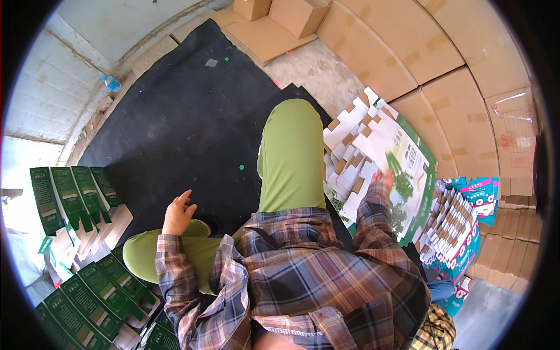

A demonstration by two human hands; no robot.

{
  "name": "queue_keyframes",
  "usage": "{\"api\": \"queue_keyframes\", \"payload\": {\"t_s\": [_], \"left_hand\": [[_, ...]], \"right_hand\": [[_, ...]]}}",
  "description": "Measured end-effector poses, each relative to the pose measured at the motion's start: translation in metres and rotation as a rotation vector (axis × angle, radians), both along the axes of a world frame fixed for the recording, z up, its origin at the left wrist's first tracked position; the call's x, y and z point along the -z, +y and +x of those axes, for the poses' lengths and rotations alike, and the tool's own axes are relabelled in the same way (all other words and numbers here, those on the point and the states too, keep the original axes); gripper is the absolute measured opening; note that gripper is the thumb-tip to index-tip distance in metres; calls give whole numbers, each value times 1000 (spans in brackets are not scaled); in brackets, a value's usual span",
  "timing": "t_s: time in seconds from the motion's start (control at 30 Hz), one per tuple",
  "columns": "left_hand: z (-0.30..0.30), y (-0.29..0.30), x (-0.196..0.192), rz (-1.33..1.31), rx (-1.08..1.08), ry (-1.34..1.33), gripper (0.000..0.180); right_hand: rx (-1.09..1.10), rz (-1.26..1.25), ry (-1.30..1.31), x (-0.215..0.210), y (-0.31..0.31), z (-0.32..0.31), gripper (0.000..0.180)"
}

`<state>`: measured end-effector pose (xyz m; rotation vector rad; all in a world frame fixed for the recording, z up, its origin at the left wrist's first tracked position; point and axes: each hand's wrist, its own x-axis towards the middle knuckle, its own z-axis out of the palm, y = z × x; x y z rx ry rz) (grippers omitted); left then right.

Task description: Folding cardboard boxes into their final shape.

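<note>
I sit on a black floor mat [175,116] in green trousers and a plaid shirt. My right hand [385,177] reaches to my right onto a stack of flat white-and-green carton blanks [379,146] and grips the top blank. My left hand [178,211] hovers over my left knee with fingers spread and nothing in it. Folded dark green cartons [76,195] lie in rows to my left, close to that hand.
More folded green cartons [93,297] are piled at the lower left. A second stack of blanks with blue and white print [461,221] lies at the right. Large brown cardboard boxes [408,52] line the far side. A plastic bottle [111,83] lies by the wall.
</note>
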<state>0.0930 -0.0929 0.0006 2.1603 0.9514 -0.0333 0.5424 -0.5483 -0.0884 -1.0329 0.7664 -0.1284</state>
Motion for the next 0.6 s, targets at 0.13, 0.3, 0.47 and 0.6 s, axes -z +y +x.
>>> {"api": "queue_keyframes", "payload": {"t_s": [0.13, 0.3, 0.47, 0.6], "left_hand": [[4, 4, -11, 31, -45, -88, 48], [-14, 13, -18, 58, -173, -141, 46], [-28, 30, -13, 25, -366, -337, 46], [-42, 40, -32, -61, -608, -666, 61]], "right_hand": [[-94, 50, -108, -79, 62, 7, 25], [-439, 271, -203, -152, 135, -33, 16], [-832, 250, -314, -211, 190, -51, 32], [-1262, 299, -272, -222, 221, -36, 38]]}}
